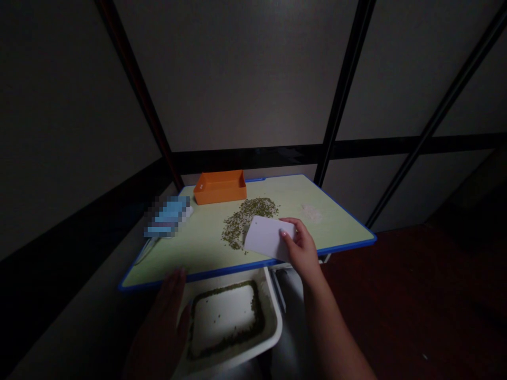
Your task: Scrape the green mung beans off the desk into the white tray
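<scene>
One white card (268, 237) pinched in the right fingers (289, 242), left hand (166, 314) too dim to tell; green bits (249, 217) at its 11 o'clock, probably mid-scrape, next stroke wants a low edge

White card (265, 238), one piece, thin, roughly rectangular, plain but for a small dark speck near its far left corner; gripped at its right end in the right hand (303, 249), by the near edge of the counter (336, 224), against the near right side of the loose green grains. Green grains (257, 207), small, scattered in an uneven patch across the counter's middle. Tub (274, 319), white, upright, round-cornered, below the counter's near edge, more such grains banked along its inner sides.
</scene>
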The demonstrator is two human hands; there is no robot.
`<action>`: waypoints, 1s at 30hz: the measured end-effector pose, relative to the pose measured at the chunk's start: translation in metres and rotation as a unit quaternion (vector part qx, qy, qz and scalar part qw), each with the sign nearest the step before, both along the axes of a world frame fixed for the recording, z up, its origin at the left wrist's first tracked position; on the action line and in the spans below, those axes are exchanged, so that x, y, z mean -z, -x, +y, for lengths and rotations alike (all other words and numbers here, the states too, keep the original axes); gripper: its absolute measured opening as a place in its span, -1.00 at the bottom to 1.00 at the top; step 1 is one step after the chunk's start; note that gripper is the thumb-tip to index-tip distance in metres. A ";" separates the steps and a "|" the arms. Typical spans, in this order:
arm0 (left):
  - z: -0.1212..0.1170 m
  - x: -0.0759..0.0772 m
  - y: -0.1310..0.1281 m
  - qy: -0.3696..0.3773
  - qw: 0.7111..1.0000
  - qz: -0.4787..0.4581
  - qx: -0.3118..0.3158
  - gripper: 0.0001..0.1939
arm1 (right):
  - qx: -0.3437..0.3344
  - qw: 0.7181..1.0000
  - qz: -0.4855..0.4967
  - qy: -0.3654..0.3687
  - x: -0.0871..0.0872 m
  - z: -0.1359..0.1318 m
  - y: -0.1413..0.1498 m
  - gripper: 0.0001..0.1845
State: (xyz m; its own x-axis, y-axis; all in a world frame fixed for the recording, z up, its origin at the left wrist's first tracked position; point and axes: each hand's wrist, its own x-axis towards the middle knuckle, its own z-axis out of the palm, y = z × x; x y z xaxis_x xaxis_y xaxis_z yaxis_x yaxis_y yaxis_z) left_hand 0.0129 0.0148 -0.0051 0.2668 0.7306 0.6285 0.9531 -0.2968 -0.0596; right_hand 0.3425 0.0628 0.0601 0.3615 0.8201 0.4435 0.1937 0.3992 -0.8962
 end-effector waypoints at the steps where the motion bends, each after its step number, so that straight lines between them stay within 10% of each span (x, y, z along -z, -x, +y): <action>1: 0.000 0.000 0.000 -0.001 1.000 0.003 0.001 -0.32 | 0.002 1.000 0.001 -0.002 0.000 0.000 0.002 -0.75; 30: 0.000 -0.002 -0.001 0.003 1.000 0.000 -0.002 -0.32 | -0.001 1.000 0.015 -0.005 0.003 0.000 0.007 -0.75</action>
